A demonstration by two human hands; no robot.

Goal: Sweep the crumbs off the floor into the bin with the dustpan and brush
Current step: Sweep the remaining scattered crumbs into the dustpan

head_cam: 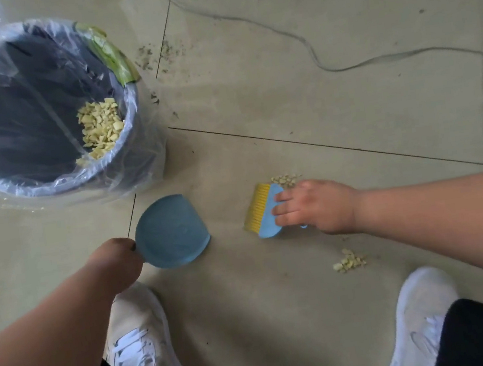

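Observation:
My left hand [118, 263] grips the handle of a blue dustpan [172, 231], which looks empty and is held low over the floor tiles. My right hand [315, 208] is closed on a small blue brush [266, 212] with yellow bristles, its bristles pointing left toward the dustpan. A small pile of pale yellow crumbs [286, 179] lies just beyond the brush. A second little pile of crumbs [349, 260] sits nearer me, below my right wrist. The bin [133, 129], blue with a clear plastic liner, stands at the upper left and holds a heap of the same crumbs.
My two white shoes [142, 348] [421, 322] stand at the bottom, either side of open tile. A thin cable [312, 58] snakes across the floor at the upper right. Dark specks of dirt [160, 54] lie right of the bin.

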